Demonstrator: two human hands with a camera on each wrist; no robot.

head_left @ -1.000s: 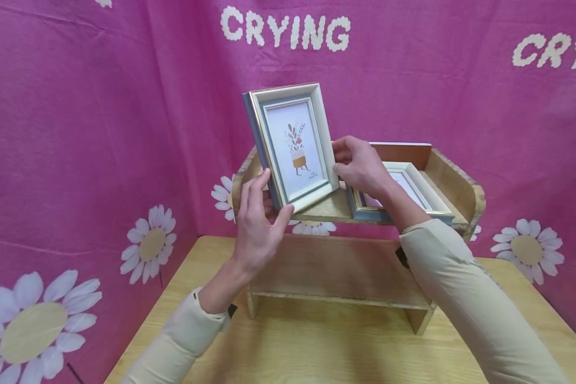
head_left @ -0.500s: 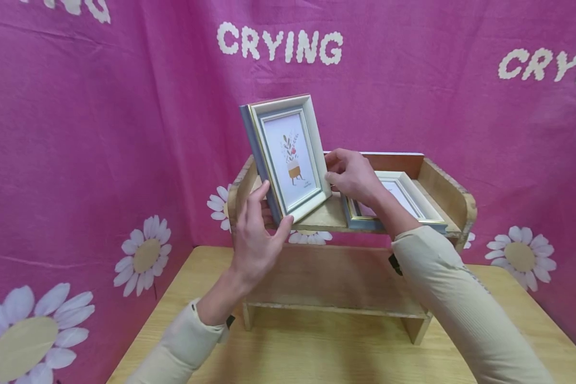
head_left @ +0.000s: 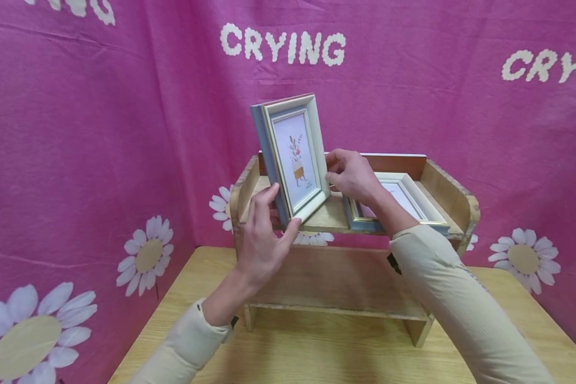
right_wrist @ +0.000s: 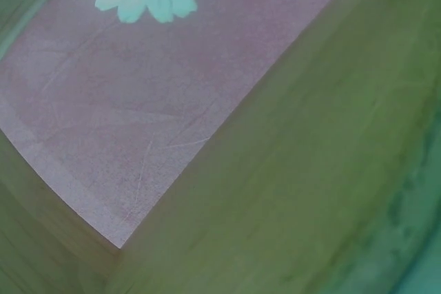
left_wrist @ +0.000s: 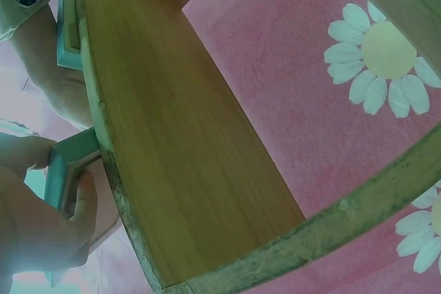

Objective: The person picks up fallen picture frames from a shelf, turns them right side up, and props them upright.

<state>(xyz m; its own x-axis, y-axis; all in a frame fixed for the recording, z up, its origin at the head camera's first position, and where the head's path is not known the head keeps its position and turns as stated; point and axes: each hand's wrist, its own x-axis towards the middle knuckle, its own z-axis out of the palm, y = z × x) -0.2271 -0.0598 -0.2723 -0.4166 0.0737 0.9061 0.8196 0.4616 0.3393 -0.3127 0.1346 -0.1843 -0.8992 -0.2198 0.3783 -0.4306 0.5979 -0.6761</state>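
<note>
In the head view a picture frame (head_left: 297, 160), cream and blue with a potted-plant print, stands tilted over the left part of the wooden shelf's top board (head_left: 327, 216). My left hand (head_left: 264, 242) grips its lower left corner, thumb at the front edge and fingers along the side. At the right edge, my right hand (head_left: 355, 173) pinches the frame; its fingertips are partly hidden behind it. A second, similar frame (head_left: 434, 205) lies face up on the right of that board, partly covered by my right forearm. The left wrist view shows the held frame's corner (left_wrist: 76, 146) from below.
The wooden shelf has raised sides (head_left: 448, 192), a back rail (head_left: 398, 164) and a lower board (head_left: 336, 277). It stands on a light wooden table (head_left: 317, 357). Pink cloth (head_left: 403, 101) with daisies and lettering hangs behind and on the left.
The held frame has turned slightly, so more of its left side shows and its face points further right. My left hand has shifted a little right with it; the head view has tilted upward.
</note>
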